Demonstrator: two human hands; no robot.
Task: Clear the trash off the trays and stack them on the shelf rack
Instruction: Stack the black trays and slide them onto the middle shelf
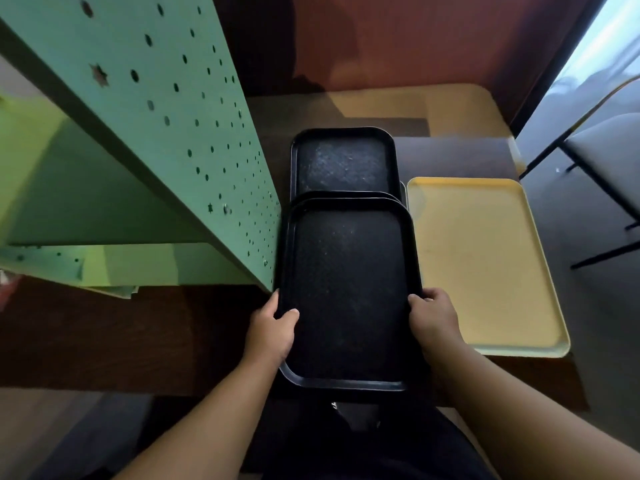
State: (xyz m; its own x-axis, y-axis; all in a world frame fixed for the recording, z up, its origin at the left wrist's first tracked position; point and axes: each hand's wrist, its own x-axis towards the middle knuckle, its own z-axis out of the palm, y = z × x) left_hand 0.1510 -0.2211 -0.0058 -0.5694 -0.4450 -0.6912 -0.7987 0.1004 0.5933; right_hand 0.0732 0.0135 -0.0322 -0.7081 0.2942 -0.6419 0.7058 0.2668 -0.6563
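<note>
Left hand (272, 329) and right hand (433, 318), fingers curled around the long edges of a black rectangular plastic tray (348, 292), possibly lifted off the dark surface (457, 155), beside the green perforated metal shelf rack (180, 109), yellow rectangular tray (485, 265) right.

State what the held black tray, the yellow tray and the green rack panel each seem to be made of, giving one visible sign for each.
Held black tray: probably moulded plastic, matte with a pebbled, scuffed floor and a rounded raised rim.
Yellow tray: likely plastic or fibreglass, smooth with a slight sheen and a one-piece rolled rim.
Green rack panel: looks like painted sheet metal, thin, flat and punched with regular holes.
</note>
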